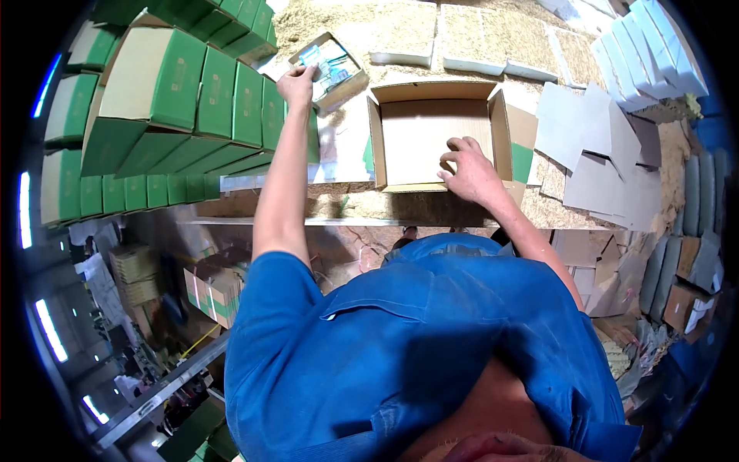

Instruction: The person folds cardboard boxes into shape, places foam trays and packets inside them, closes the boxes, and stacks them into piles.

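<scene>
My left hand (296,85) is at the near left corner of a small cardboard box (344,92) filled with blue-and-white packets (327,61). Its fingers are curled together over the packets, and what they pinch, if anything, is hidden. In front of me an open cardboard box (431,127) lies with its sides folded up and a plain brown bottom. Over the near right part of this box hovers my right hand (469,171), fingers bent and apart, with nothing in them. Whether its fingertips touch the cardboard, I cannot tell.
Green-and-brown cartons (173,77) are stacked in rows at the left. Blocks of pressed fibre-like material (473,38) line the back of the table. Flat grey cardboard sheets (593,154) lie at the right, below a stack of light-blue packs (643,54).
</scene>
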A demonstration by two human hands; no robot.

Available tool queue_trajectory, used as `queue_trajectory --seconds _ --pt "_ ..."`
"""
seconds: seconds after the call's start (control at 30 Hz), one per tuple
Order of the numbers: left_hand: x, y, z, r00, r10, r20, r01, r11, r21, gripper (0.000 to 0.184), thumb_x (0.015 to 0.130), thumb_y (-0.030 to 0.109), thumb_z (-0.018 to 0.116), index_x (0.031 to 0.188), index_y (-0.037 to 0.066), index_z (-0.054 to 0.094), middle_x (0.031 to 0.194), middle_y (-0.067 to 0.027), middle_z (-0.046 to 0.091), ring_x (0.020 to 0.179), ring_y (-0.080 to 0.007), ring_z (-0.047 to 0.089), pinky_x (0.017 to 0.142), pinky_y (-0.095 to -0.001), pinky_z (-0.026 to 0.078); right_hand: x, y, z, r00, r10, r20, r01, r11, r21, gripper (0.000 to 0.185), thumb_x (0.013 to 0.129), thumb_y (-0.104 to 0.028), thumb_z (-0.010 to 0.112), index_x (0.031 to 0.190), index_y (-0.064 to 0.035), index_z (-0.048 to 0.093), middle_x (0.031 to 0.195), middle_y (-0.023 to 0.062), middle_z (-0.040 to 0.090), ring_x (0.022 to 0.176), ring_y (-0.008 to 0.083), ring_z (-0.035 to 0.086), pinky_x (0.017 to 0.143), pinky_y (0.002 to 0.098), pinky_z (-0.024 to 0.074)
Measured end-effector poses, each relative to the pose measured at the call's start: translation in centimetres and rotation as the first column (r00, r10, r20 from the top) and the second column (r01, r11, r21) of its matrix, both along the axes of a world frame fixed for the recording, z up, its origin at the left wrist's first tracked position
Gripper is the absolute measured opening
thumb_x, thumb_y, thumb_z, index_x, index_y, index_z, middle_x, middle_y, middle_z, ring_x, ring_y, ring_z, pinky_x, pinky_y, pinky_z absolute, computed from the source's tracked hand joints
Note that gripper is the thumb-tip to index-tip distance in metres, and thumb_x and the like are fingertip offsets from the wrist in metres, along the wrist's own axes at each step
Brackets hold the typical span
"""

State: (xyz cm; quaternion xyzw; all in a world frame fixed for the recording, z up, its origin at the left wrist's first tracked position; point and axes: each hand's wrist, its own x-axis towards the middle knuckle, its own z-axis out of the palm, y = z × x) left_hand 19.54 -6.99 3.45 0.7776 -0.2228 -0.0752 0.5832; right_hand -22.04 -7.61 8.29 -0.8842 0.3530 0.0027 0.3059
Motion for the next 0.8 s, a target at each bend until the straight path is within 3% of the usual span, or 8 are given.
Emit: queue_trajectory --seconds 0.17,0.23,0.37,0.5,0.57,0.63,0.7,0.8 --pt "-13.2 3.9 9.5 0.931 -0.314 0.184 0.337 0.935 -0.108 0.004 0.080 -0.001 0.073 0.082 -0.003 0.070 0.077 -0.0052 0.070 0.068 -0.0106 0.064 0.065 -0.0231 0.051 -0.3 -0.4 -0.7 0.966 -0.056 0.252 0.045 0.998 0.049 0.026 0.084 -0.020 0.066 0.102 -0.0019 0.071 0.128 0.0161 0.059 0.127 0.0319 0.049 0.108 0.0414 0.0411" --pt "-18.1 5.7 9.2 0.606 -0.564 0.562 0.635 0.768 0.086 0.013 0.077 -0.002 0.073 0.089 0.000 0.071 0.088 -0.0067 0.072 0.078 -0.0156 0.068 0.070 -0.0279 0.054 -1.1 -0.7 1.0 0.924 -0.077 0.374 0.058 0.996 0.062 0.023 0.082 -0.012 0.068 0.103 -0.0017 0.071 0.125 0.0157 0.062 0.121 0.0300 0.055 0.103 0.0386 0.0444" --pt "-24.4 8.3 6.2 0.238 -0.910 0.339 0.652 0.408 0.639 0.049 0.068 0.002 0.078 0.116 0.007 0.065 0.119 -0.0098 0.064 0.117 -0.0280 0.057 0.101 -0.0411 0.045 -5.9 -2.0 4.6 0.782 -0.259 0.567 0.164 0.963 0.214 0.020 0.086 -0.002 0.063 0.103 -0.0012 0.072 0.113 0.0117 0.070 0.107 0.0211 0.065 0.095 0.0324 0.0513" --pt "-23.1 11.3 8.9 0.699 -0.588 0.406 0.479 0.807 0.345 0.060 0.083 0.012 0.071 0.138 0.004 0.049 0.136 -0.0150 0.055 0.128 -0.0292 0.049 0.111 -0.0392 0.036 -11.7 -6.8 1.9 0.668 -0.596 0.447 0.474 0.803 0.362 0.024 0.090 -0.007 0.062 0.112 -0.0017 0.071 0.111 0.0105 0.071 0.103 0.0155 0.064 0.093 0.0294 0.0496" --pt "-20.0 11.7 4.0 0.900 -0.435 0.000 0.419 0.868 0.266 0.051 0.094 0.025 0.059 0.140 0.006 0.049 0.139 -0.0196 0.052 0.128 -0.0289 0.049 0.110 -0.0411 0.036 -11.7 -8.6 -3.1 0.707 -0.581 0.403 0.376 0.792 0.481 0.032 0.092 -0.014 0.063 0.121 -0.0014 0.066 0.118 0.0107 0.068 0.106 0.0157 0.063 0.093 0.0300 0.0492" --pt "-18.6 11.3 -0.1 0.569 -0.438 -0.696 0.361 0.894 -0.266 0.046 0.102 0.027 0.047 0.145 0.009 0.043 0.141 -0.0159 0.050 0.131 -0.0231 0.045 0.108 -0.0388 0.038 -10.0 -8.5 -6.0 0.705 -0.659 0.263 0.177 0.522 0.834 0.055 0.088 -0.027 0.072 0.136 -0.0058 0.055 0.128 0.0117 0.062 0.115 0.0181 0.059 0.095 0.0308 0.0480" --pt "-19.1 11.0 -0.4 0.638 -0.374 -0.673 0.521 0.853 0.020 0.051 0.099 0.027 0.054 0.147 0.015 0.041 0.147 -0.0131 0.044 0.136 -0.0231 0.040 0.111 -0.0390 0.034 -7.7 -8.1 -8.7 0.647 -0.716 0.263 0.130 0.444 0.887 0.080 0.080 -0.036 0.079 0.145 -0.0066 0.043 0.136 0.0139 0.055 0.120 0.0214 0.056 0.100 0.0353 0.0450" --pt "-21.6 10.2 0.6 0.692 -0.573 -0.439 0.710 0.652 0.267 0.066 0.090 0.016 0.067 0.149 0.022 0.038 0.154 -0.0100 0.036 0.141 -0.0236 0.034 0.115 -0.0378 0.029 -3.9 -6.6 -11.6 0.804 -0.425 0.416 0.265 0.882 0.388 0.109 0.066 -0.047 0.084 0.150 -0.0047 0.029 0.133 0.0215 0.054 0.123 0.0320 0.052 0.106 0.0390 0.0412"
